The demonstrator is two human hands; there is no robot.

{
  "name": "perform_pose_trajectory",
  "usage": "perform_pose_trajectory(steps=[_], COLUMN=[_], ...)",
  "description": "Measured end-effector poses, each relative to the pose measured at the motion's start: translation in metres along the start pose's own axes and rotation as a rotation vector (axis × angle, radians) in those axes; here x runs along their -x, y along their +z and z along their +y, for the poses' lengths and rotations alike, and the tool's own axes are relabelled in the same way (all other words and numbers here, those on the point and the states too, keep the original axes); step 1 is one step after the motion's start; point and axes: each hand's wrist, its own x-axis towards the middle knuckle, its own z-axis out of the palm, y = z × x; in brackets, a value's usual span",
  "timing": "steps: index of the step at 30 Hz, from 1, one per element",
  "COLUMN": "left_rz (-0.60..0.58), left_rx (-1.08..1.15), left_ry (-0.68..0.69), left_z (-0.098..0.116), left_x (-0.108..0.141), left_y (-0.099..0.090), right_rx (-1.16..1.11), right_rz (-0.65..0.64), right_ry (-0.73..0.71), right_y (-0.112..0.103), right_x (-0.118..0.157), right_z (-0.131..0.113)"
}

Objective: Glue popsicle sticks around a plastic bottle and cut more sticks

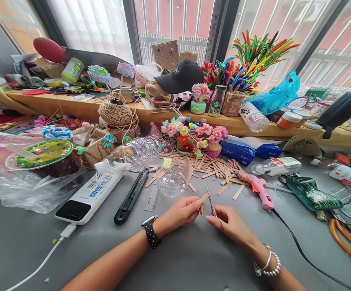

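Observation:
My left hand (185,212), with a dotted watch band at the wrist, pinches a wooden craft stick (205,197) whose end points up and to the right. My right hand (231,224) is closed around small scissors (213,208), fingers in the handles. The scissor tips meet the upper end of the stick. Just beyond my hands lies a loose pile of craft sticks (206,165). A clear plastic cup (172,182) rests on its near left side, and a short clear ruler (152,199) lies left of that.
A green utility knife (131,196) and a white power bank (89,196) with a cable lie at left. To the right are a pink glue gun (259,190), its black cord, and orange-handled scissors (347,238). Craft flowers (190,131) stand behind the stick pile.

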Motion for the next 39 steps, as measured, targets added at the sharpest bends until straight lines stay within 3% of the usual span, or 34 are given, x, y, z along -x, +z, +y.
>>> perform_pose_trajectory(steps=[7, 13, 18, 24, 29, 35, 39], left_rz=[0.003, 0.013, 0.019, 0.004, 0.011, 0.005, 0.004], left_rx=[0.008, -0.012, -0.007, -0.009, -0.015, -0.020, -0.026], left_ry=[-0.009, -0.028, -0.021, -0.030, -0.024, -0.007, -0.003], left_z=[0.0003, -0.0002, -0.0003, 0.0021, 0.0029, 0.0002, -0.0001], left_x=[-0.0002, -0.0001, -0.0003, 0.0006, 0.0008, 0.0002, -0.0002], left_y=[-0.0002, 0.0001, -0.0005, 0.0002, 0.0002, -0.0005, -0.0007], right_rx=[0.042, 0.004, 0.040, -0.012, 0.020, 0.001, 0.011], right_rz=[0.082, -0.022, 0.077, -0.038, 0.052, -0.015, 0.035], right_ry=[0.014, 0.005, 0.007, 0.008, 0.008, 0.027, 0.024], right_y=[0.0015, -0.0001, 0.0010, -0.0008, 0.0003, -0.0009, -0.0001], right_x=[-0.0010, -0.0007, -0.0002, -0.0001, -0.0006, -0.0001, -0.0008], right_z=[0.0018, 0.0018, 0.0031, 0.0023, 0.0021, -0.0003, 0.0025])
